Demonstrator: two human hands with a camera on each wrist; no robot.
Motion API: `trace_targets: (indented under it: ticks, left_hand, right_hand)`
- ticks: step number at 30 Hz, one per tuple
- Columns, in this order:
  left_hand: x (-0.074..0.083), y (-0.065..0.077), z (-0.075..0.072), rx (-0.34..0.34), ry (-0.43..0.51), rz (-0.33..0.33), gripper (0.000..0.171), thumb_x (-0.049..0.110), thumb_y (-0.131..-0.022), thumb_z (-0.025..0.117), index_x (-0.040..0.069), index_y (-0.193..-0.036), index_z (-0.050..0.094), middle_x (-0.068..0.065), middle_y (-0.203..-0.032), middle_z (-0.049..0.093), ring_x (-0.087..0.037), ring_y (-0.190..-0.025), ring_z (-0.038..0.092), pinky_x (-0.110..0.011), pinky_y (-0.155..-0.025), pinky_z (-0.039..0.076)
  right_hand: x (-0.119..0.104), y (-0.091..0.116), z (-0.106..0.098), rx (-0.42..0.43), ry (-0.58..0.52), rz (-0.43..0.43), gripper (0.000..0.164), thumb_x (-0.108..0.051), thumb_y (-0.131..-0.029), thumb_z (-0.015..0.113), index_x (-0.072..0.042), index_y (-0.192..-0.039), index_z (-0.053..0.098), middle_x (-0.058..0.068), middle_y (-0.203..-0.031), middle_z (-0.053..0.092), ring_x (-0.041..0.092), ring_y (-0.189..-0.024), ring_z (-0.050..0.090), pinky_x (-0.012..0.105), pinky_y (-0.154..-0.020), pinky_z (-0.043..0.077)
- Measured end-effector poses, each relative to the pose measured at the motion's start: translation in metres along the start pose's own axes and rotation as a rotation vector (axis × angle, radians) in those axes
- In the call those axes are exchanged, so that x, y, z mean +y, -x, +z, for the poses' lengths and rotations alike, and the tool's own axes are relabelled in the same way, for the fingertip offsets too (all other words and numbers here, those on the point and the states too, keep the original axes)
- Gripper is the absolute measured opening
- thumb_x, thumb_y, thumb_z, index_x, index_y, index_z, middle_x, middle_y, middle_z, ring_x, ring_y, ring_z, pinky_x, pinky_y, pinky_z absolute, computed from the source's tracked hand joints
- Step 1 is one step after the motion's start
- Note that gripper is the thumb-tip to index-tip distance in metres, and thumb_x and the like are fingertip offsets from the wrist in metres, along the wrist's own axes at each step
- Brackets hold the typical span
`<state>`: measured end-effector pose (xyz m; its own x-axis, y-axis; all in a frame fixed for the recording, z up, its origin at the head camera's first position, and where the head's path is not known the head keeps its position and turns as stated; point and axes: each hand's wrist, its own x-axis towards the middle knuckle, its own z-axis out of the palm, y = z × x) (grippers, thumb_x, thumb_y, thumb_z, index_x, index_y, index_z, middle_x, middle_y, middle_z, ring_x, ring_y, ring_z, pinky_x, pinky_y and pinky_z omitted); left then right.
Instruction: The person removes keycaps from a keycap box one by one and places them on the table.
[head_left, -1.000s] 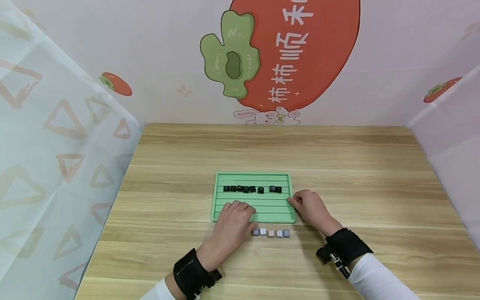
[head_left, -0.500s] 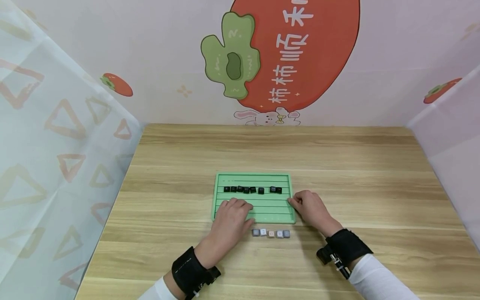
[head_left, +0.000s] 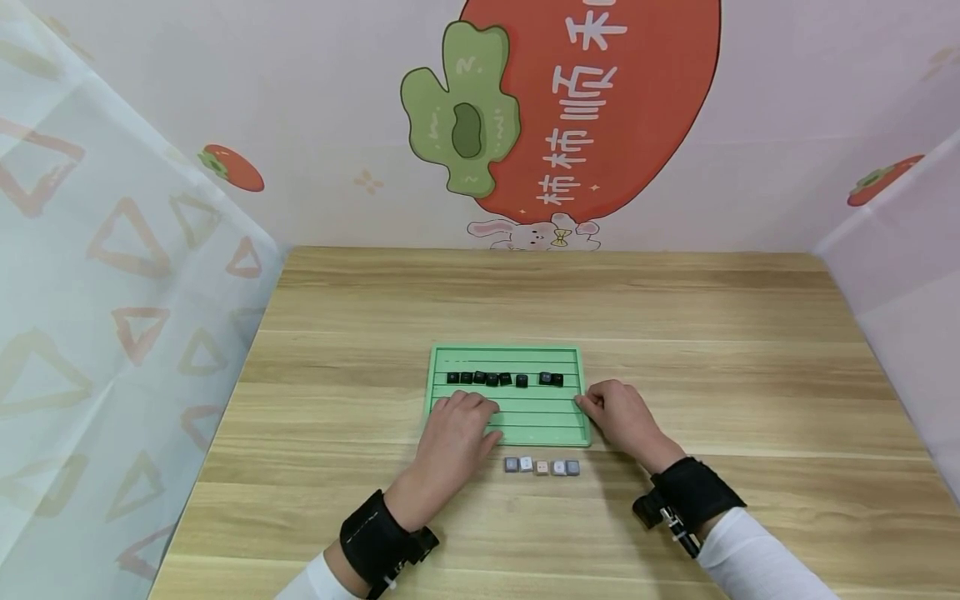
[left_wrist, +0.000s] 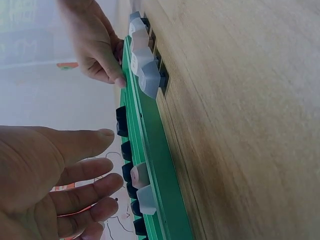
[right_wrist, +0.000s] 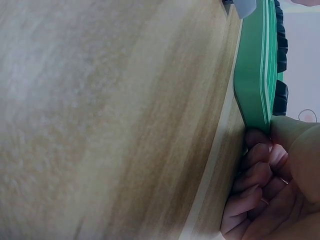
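A green ridged tray [head_left: 543, 435] lies on the table, with several black keycaps [head_left: 480, 377] in a row across it, gaps towards the right. My left hand [head_left: 453, 429] hovers over the tray's front left part, thumb and fingers apart, nothing between them. Past its fingers in the left wrist view, a pinkish keycap [left_wrist: 140, 175] and a whitish keycap [left_wrist: 146, 200] sit on the tray; the hand hides them in the head view. My right hand [head_left: 626, 421] grips the tray's right edge, thumb on top and fingers curled against its side.
Several grey, white and beige keycaps [head_left: 542, 468] stand in a row on the wooden table [head_left: 712, 333], just in front of the tray. A printed cloth backdrop [head_left: 322, 125] rises behind the table and along both sides.
My left hand has shifted a little leftwards over the tray, away from the front row of light keycaps, uncovering its left end. The right hand and the tray stay put.
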<state>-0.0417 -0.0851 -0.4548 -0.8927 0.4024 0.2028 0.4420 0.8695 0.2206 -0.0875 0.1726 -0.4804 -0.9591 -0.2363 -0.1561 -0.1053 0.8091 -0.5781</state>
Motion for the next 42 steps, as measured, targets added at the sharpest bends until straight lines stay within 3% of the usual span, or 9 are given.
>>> trace_targets:
  ticks: [29, 42]
  left_hand:
    - [-0.008, -0.006, 0.002, -0.040, -0.028, -0.054, 0.039, 0.025, -0.073, 0.077, 0.013, -0.108, 0.069, -0.003, -0.105, 0.068, -0.022, -0.098, 0.058, -0.033, -0.072, 0.041]
    - [-0.010, -0.008, 0.009, -0.064, -0.052, -0.034, 0.025, 0.021, -0.075, 0.076, 0.014, -0.099, 0.072, -0.001, -0.097, 0.069, -0.020, -0.090, 0.058, -0.031, -0.068, 0.039]
  right_hand:
    - [0.000, 0.001, 0.001, 0.001, -0.001, 0.009, 0.041, -0.025, -0.092, 0.058, -0.013, -0.055, 0.045, -0.005, -0.049, 0.032, 0.012, -0.046, 0.034, 0.027, -0.049, 0.029]
    - [0.001, 0.000, 0.001, 0.004, -0.002, 0.004, 0.041, -0.025, -0.091, 0.058, -0.014, -0.055, 0.044, -0.006, -0.049, 0.031, 0.011, -0.046, 0.034, 0.027, -0.049, 0.029]
